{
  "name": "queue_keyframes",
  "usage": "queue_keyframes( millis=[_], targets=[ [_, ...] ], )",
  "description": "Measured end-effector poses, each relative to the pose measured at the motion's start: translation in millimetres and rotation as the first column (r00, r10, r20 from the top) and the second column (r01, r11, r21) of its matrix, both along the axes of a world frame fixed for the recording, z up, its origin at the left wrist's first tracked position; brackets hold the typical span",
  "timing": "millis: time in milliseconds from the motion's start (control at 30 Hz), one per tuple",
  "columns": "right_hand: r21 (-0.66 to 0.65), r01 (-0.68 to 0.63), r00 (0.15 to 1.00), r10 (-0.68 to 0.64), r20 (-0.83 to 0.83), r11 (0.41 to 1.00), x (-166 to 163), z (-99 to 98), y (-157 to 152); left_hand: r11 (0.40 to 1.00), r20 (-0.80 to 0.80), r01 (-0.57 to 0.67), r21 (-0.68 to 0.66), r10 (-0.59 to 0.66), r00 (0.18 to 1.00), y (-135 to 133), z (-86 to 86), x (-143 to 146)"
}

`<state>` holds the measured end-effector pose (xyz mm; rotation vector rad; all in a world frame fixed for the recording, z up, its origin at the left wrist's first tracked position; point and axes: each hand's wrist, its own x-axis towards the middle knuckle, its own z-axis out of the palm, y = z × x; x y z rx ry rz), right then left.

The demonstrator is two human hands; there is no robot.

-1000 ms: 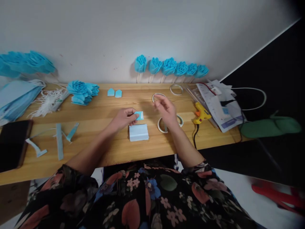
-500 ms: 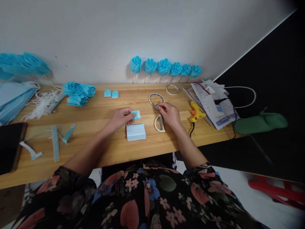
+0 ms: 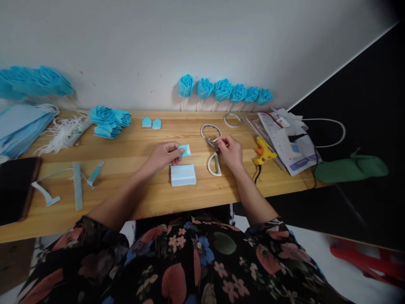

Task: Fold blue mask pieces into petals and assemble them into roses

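Note:
My left hand (image 3: 164, 154) pinches a small folded light-blue piece (image 3: 184, 150) just above the wooden table (image 3: 133, 185). Right below it lies a stack of light-blue folded pieces (image 3: 183, 175). My right hand (image 3: 230, 152) is closed on a pair of white-handled scissors (image 3: 214, 164), whose one handle loop rests on the table and whose blades point away toward a white ring (image 3: 210, 130).
Blue paper roses (image 3: 221, 89) lean on the wall; more roses (image 3: 109, 119) and two small blue pieces (image 3: 151, 123) lie at the back. A yellow glue gun (image 3: 264, 152), papers (image 3: 289, 137), blue strips (image 3: 77, 181), a dark tablet (image 3: 15, 185) and a second ring (image 3: 232, 120) surround the hands.
My right hand came down from above the table and closed on the scissors, lifting them partly. My left hand kept holding the blue piece.

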<state>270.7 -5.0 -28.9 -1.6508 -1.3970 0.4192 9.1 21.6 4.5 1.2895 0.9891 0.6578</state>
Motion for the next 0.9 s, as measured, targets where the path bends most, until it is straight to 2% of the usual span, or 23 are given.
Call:
queue_keyframes(
  millis=[67,100,200,267,333,633,833,900],
  targets=[
    [0.089,-0.015,0.998,0.020,-0.057,0.996,-9,8.9,-7,1.000,0.005,-0.003,-0.011,0.003,1.000,0,0.1,0],
    [0.138,-0.044,0.998,0.049,-0.035,0.989,-16,14.7,-11,1.000,0.006,0.000,-0.019,0.000,1.000,0,0.2,0],
    [0.295,-0.224,0.969,0.180,0.167,0.929,-36,33.3,-20,0.999,0.006,0.010,-0.037,-0.010,1.000,0,1.0,0],
    [0.349,-0.366,0.913,0.262,0.312,0.863,-49,42.4,-22,0.999,0.007,0.015,-0.041,-0.015,1.000,0,2.2,0],
    [0.370,-0.456,0.863,0.300,0.407,0.809,-58,46.3,-20,0.999,0.013,0.022,-0.043,-0.021,1.000,-1,3.9,0],
    [0.434,-0.531,0.776,0.211,0.595,0.728,-69,25.3,-9,0.998,0.043,0.015,-0.064,-0.012,0.999,-1,7.8,0],
    [0.394,-0.542,0.756,0.226,0.614,0.742,-67,19.5,-9,0.996,0.064,0.020,-0.081,-0.015,0.998,0,6.3,0],
    [0.401,-0.552,0.751,0.227,0.620,0.731,-67,19.0,-9,0.996,0.073,0.022,-0.086,-0.016,0.997,-1,5.5,-1]
  ],
)
